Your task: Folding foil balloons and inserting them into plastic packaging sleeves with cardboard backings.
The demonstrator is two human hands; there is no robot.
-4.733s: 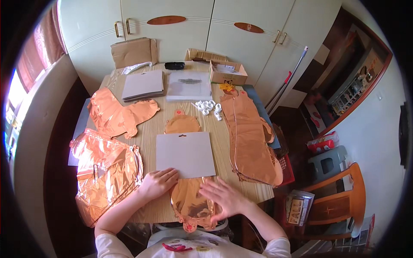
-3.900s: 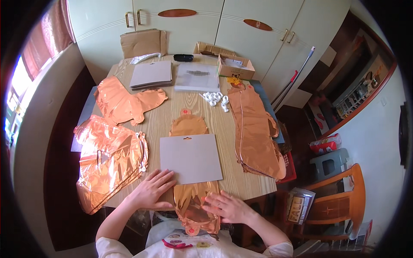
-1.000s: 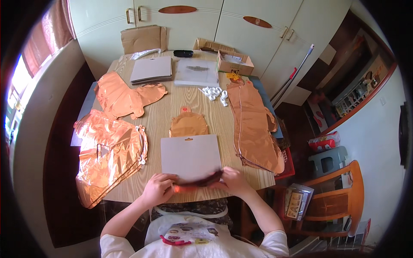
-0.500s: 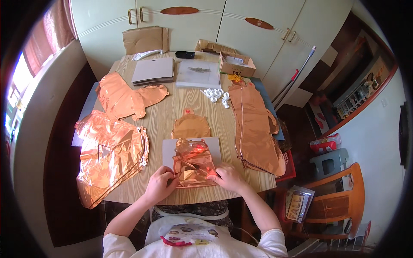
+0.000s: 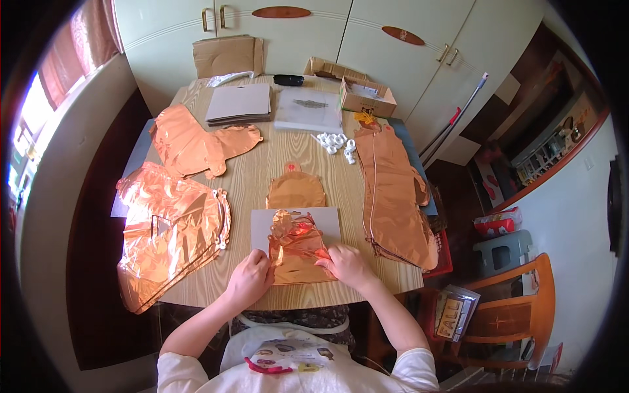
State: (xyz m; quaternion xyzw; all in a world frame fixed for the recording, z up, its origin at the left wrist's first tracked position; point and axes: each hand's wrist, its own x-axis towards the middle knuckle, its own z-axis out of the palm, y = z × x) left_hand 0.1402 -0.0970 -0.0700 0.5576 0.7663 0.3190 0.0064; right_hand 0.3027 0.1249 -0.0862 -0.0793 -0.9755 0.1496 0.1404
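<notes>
A copper-coloured foil balloon (image 5: 296, 267), partly folded, lies on a pale rectangular card (image 5: 261, 226) near the table's front edge. My left hand (image 5: 250, 274) is closed at the foil's left edge, fingers curled inward. At its right edge my right hand (image 5: 348, 266) pinches the foil between thumb and fingers. The lower part of the foil looks fairly flat; its upper part is crumpled and shiny. Just beyond the card lies another flat copper foil piece (image 5: 296, 190) with a small rounded tab at its top.
Piles of copper foil balloons lie at the left (image 5: 171, 229), far left (image 5: 196, 144) and right (image 5: 396, 196). Farther back are a stack of grey cards (image 5: 239, 103), clear plastic bags (image 5: 308, 111), white ribbon rolls (image 5: 333, 141) and a small cardboard box (image 5: 368, 98). A wooden chair (image 5: 517, 304) stands at right.
The foil's lower part lies flatter and its front edge straighter than before. Both hands remain at its sides, with the right fingers slightly shifted. The whole view has moved a little.
</notes>
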